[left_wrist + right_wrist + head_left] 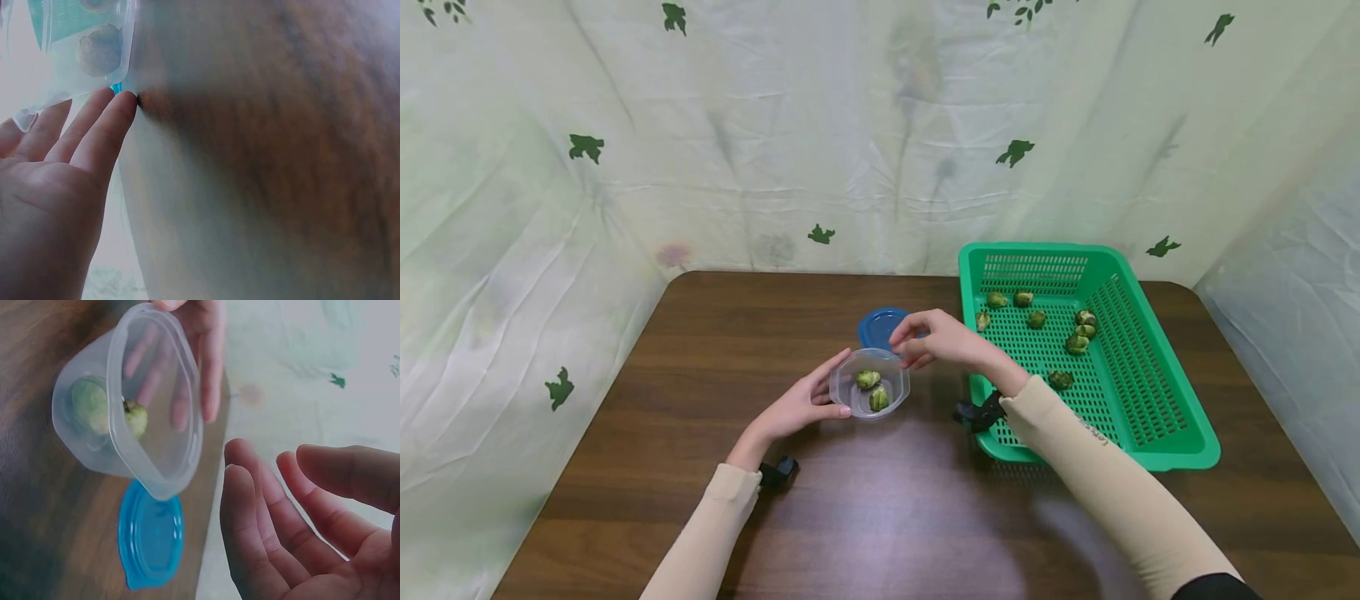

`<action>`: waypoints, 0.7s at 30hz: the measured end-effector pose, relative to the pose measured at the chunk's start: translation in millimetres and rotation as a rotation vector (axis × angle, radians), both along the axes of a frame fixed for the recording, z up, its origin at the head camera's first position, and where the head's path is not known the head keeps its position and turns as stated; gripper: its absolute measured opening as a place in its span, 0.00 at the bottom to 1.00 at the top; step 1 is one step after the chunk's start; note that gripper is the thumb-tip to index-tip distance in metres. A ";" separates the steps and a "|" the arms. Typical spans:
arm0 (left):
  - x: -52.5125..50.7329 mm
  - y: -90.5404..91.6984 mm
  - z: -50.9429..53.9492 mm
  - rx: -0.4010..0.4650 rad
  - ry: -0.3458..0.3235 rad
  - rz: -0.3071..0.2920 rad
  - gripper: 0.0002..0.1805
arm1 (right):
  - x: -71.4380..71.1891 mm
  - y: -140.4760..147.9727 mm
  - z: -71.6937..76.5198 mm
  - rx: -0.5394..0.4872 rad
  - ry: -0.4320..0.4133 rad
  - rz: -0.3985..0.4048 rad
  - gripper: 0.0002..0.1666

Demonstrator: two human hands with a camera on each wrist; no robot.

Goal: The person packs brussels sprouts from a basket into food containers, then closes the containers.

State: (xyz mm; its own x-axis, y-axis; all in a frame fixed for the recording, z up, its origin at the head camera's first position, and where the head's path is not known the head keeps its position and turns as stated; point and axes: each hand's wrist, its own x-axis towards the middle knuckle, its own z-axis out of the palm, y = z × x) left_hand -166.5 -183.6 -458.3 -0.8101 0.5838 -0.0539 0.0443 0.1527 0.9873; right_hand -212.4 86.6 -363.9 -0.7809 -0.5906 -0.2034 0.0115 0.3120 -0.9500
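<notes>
While the left hand grips the clear tub between thumb and fingers, two sprouts lie inside. A blue lid is partly hidden by the right hand, whose loosely curled fingers are empty. Right of them, the forearm partly covers a green basket of more sprouts.

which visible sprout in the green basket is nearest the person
The lone sprout below three clustered sprouts in the head view; the others in sight all sit farther back in the basket.
</notes>
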 end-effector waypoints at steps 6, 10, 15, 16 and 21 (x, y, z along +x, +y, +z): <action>-1.0 -0.5 -0.3 -0.024 0.008 0.006 0.48 | -1.8 18.1 5.5 -0.062 0.003 -0.022 0.13; -1.2 -1.2 -1.5 -0.027 0.018 0.008 0.49 | -2.7 32.3 8.5 -0.070 0.007 -0.042 0.11; -1.3 -1.3 -3.2 -0.018 0.011 0.005 0.49 | -2.8 51.3 10.6 -0.047 0.011 -0.069 0.12; -1.2 -1.3 -3.2 -0.018 0.011 0.005 0.49 | -3.0 55.3 10.4 -0.047 0.012 -0.075 0.12; -1.1 -1.4 -3.1 -0.019 0.028 0.004 0.49 | -3.4 75.8 7.7 -0.062 0.009 -0.110 0.14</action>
State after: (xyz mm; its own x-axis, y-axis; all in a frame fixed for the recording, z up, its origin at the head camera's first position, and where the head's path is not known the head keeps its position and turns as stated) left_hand -167.7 -185.0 -461.4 -0.8137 0.5798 -0.0416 0.0717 0.1712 0.9826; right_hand -215.8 162.4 -356.2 -0.8435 -0.5123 -0.1618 0.0336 0.2503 -0.9676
